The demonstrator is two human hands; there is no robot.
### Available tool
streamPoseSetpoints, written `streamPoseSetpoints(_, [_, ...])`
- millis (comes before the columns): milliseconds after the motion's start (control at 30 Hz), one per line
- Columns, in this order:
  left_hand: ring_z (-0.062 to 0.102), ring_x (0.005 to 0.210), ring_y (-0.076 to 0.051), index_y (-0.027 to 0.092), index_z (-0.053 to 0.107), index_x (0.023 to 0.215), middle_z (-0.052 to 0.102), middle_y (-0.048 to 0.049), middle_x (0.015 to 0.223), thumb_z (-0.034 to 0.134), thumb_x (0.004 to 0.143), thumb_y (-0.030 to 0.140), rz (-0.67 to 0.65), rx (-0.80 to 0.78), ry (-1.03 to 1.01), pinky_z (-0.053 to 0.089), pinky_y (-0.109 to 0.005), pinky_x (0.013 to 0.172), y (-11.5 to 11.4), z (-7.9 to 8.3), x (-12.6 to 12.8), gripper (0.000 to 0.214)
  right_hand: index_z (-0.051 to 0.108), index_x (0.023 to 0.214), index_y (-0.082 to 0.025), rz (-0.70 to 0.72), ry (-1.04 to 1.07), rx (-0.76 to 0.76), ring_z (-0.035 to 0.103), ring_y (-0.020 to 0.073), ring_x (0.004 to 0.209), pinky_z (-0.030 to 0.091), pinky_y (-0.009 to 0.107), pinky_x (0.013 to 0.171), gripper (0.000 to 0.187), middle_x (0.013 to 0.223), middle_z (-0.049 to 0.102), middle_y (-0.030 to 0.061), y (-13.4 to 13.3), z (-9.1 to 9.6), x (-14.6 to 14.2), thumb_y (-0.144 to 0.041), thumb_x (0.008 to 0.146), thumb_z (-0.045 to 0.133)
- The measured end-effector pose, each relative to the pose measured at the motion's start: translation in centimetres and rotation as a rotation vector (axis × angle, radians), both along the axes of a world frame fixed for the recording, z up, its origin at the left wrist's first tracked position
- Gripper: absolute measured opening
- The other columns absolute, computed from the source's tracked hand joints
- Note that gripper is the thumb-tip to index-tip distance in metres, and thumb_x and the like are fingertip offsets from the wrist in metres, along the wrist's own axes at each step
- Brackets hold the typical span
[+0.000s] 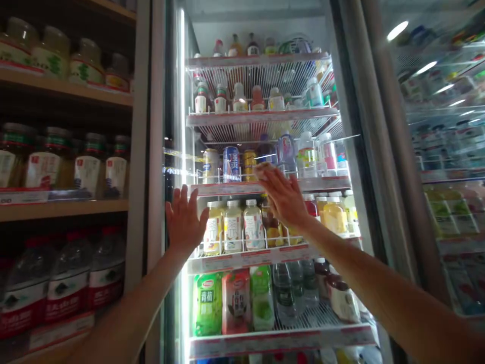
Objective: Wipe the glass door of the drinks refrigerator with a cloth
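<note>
My left hand (185, 217) is raised with its fingers spread and holds nothing. It appears in front of the left side of a lit drinks fridge, nearest to a row of pale tea bottles (233, 227). My right hand (282, 197) reaches up before the middle shelves, fingers stretched out and slightly blurred, with nothing visible in it. Just above and left of it stand a gold can (249, 166) and a blue can (231, 164). Yellow drink bottles (335, 215) show beyond the right wrist. Whether either hand touches anything is unclear.
Wooden shelves on the left bear bottles with white labels (86, 169) and large red-capped water bottles (70, 275). Green and red cartons (237, 302) stand on a lower fridge shelf (284, 341). A metal door frame (394, 136) rises on the right, beside glass with reflections.
</note>
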State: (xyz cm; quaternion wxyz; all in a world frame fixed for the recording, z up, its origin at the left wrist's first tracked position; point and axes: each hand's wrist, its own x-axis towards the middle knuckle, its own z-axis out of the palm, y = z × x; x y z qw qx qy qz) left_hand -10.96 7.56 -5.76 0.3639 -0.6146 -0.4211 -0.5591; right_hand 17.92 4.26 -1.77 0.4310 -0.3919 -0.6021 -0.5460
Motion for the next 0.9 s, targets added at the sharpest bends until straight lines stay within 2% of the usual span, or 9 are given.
streamPoseSetpoints(167, [0.016,0.145,-0.030,0.017,0.037,0.142,0.025,-0.0142,0.155,0.037,0.090,0.045,0.016,-0.036,-0.008,0.013,-0.056,0.115,-0.1,0.7,-0.6,0.058,0.033,0.145,-0.028,0.031,0.372,0.146,0.029,0.0323,0.140,0.029,0.061,0.106,0.056,0.151,0.035,0.0064,0.7,1.3,-1.7,-0.026,0.089,0.037])
streamPoseSetpoints(333, [0.018,0.144,-0.031,0.014,0.040,0.140,0.028,-0.0156,0.153,0.034,0.091,0.045,0.039,-0.032,-0.006,0.014,-0.057,0.114,-0.1,1.3,-1.5,0.058,0.030,0.146,-0.033,0.068,-0.091,0.000,0.027,0.0229,0.142,0.023,0.051,0.114,0.058,0.150,0.038,-0.0013,1.1,1.0,-4.9,-0.025,0.089,0.040])
streamPoseSetpoints(400, [0.020,0.144,-0.031,0.013,0.040,0.140,0.029,-0.0159,0.152,0.034,0.091,0.045,0.051,-0.027,0.004,0.015,-0.056,0.114,0.0,1.5,-2.2,0.058,0.032,0.145,-0.032,0.062,-0.014,-0.006,0.027,0.0244,0.141,0.021,0.054,0.114,0.056,0.150,0.037,-0.0006,1.0,1.8,-5.2,-0.024,0.089,0.038])
streamPoseSetpoints(500, [0.023,0.143,-0.031,0.010,0.039,0.140,0.029,-0.0179,0.152,0.034,0.092,0.044,0.066,-0.034,-0.008,0.018,-0.055,0.114,0.1,1.7,-3.1,0.059,0.033,0.145,-0.028,0.058,0.318,0.039,0.024,0.0314,0.142,0.021,0.062,0.111,0.055,0.152,0.034,0.0044,1.1,3.6,-5.7,-0.026,0.090,0.035])
streamPoseSetpoints(533, [0.024,0.142,-0.031,0.010,0.039,0.140,0.030,-0.0181,0.151,0.034,0.092,0.043,0.070,-0.037,-0.008,0.019,-0.055,0.114,0.1,1.7,-3.4,0.059,0.033,0.145,-0.027,0.063,0.350,0.039,0.022,0.0324,0.142,0.022,0.062,0.110,0.055,0.152,0.032,0.0048,1.3,4.0,-6.3,-0.027,0.090,0.035])
streamPoseSetpoints(700, [0.029,0.140,-0.028,0.013,0.044,0.136,0.036,-0.0154,0.149,0.036,0.091,0.042,0.082,-0.016,0.034,0.022,-0.052,0.113,-0.2,1.8,-4.7,0.054,0.040,0.141,-0.030,0.141,-0.075,-0.045,0.024,0.0235,0.143,0.020,0.053,0.115,0.051,0.151,0.036,-0.0013,2.0,4.6,-10.7,-0.026,0.090,0.037])
streamPoseSetpoints(733, [0.030,0.140,-0.027,0.013,0.045,0.136,0.037,-0.0151,0.149,0.036,0.091,0.041,0.091,-0.008,0.040,0.022,-0.051,0.114,-0.3,1.8,-5.1,0.053,0.039,0.141,-0.030,0.159,-0.072,-0.042,0.024,0.0235,0.142,0.018,0.053,0.115,0.052,0.151,0.036,-0.0010,2.1,4.9,-11.4,-0.025,0.089,0.037])
streamPoseSetpoints(833, [0.030,0.140,-0.028,0.011,0.043,0.136,0.035,-0.0163,0.149,0.035,0.092,0.038,0.135,0.005,0.044,0.023,-0.052,0.113,-0.9,2.2,-6.5,0.054,0.036,0.143,-0.025,0.207,0.157,-0.028,0.021,0.0284,0.143,0.016,0.060,0.113,0.054,0.153,0.032,0.0038,2.3,6.1,-13.5,-0.025,0.089,0.036])
streamPoseSetpoints(900, [0.030,0.140,-0.030,0.009,0.043,0.137,0.036,-0.0175,0.149,0.034,0.092,0.038,0.165,0.009,0.030,0.025,-0.053,0.112,-1.3,2.6,-7.5,0.054,0.034,0.144,-0.021,0.229,0.182,-0.071,0.017,0.0292,0.144,0.015,0.060,0.113,0.056,0.155,0.028,0.0054,2.3,6.3,-15.6,-0.024,0.089,0.035])
